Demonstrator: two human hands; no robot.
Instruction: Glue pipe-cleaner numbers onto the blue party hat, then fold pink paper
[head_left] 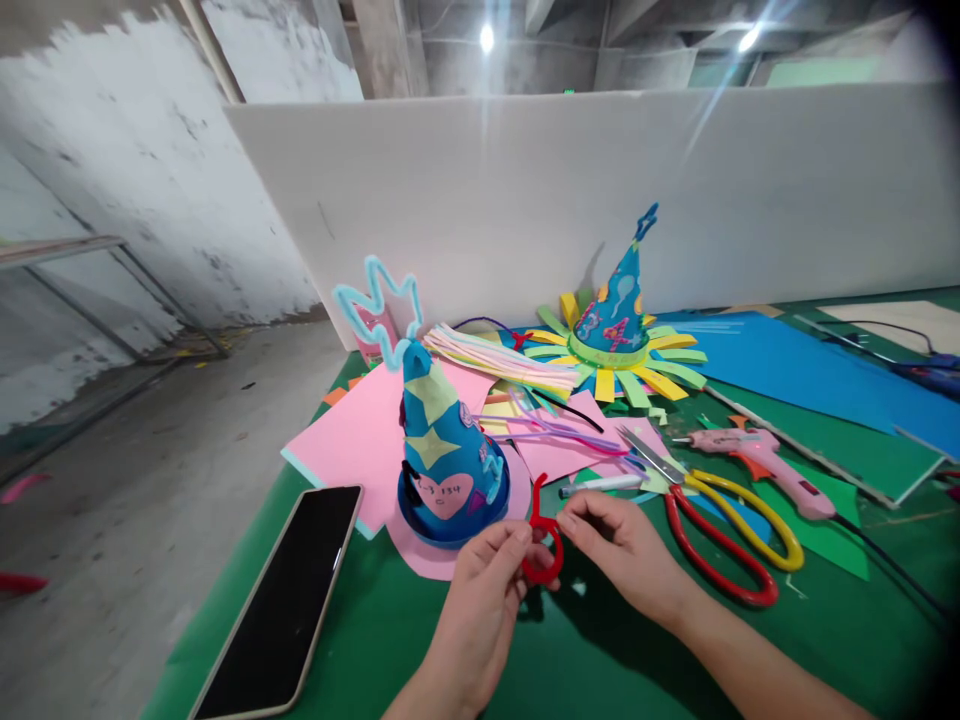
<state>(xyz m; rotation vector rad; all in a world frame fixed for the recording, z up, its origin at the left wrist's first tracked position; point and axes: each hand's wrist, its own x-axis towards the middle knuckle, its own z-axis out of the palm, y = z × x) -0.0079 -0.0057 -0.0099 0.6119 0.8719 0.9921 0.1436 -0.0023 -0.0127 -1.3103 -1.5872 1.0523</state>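
Observation:
Between my hands, above the green table, is a red pipe cleaner (553, 565) bent into a loop with a short end sticking up. My left hand (484, 590) pinches the left side of the loop, fingers curled behind it. Thumb and forefinger of my right hand (619, 545) close on the pipe cleaner's right side. Just behind stands a blue paper cone hat (450, 420) with yellow stars, a pink heart bearing handwriting, and a light blue pipe-cleaner shape (375, 300) on its tip. Scissors (731, 520) with red and yellow handles lie right of my right hand.
A black-screened phone (281, 610) lies at left. A pink glue gun (772, 465) with a cord rests at right. Behind are pale pipe cleaners (502, 360), pink paper (360, 430), another cone hat (616, 310) with paper strips, and blue sheets (810, 370). A white partition (465, 200) backs the table.

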